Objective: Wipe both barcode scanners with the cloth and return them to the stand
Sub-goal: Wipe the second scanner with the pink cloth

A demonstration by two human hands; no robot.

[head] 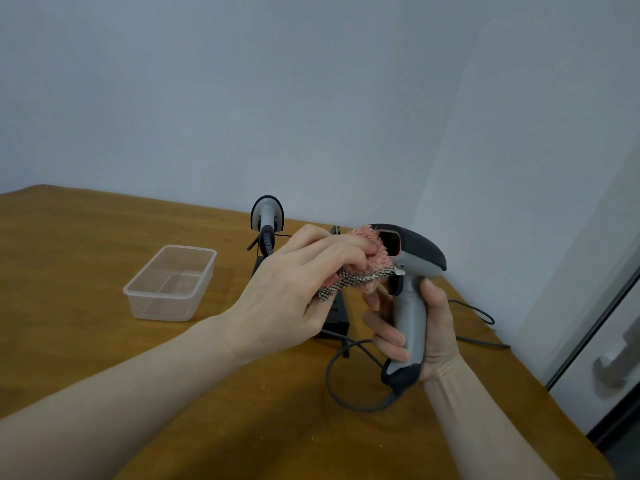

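My right hand (431,337) grips the grey handle of a grey and black barcode scanner (414,268), held upright above the table with its window facing left. My left hand (298,289) holds a bunched pink cloth (372,252) with a checked edge and presses it against the scanner's front window. A second grey scanner (267,216) sits head-up in the black stand (337,317) behind my left hand. Most of the stand is hidden by my left hand.
An empty clear plastic tub (172,284) stands on the wooden table (86,271) to the left. The held scanner's grey cable (341,386) loops on the table below my hands. The walls meet in a corner close behind, and a door frame (588,344) is at the right.
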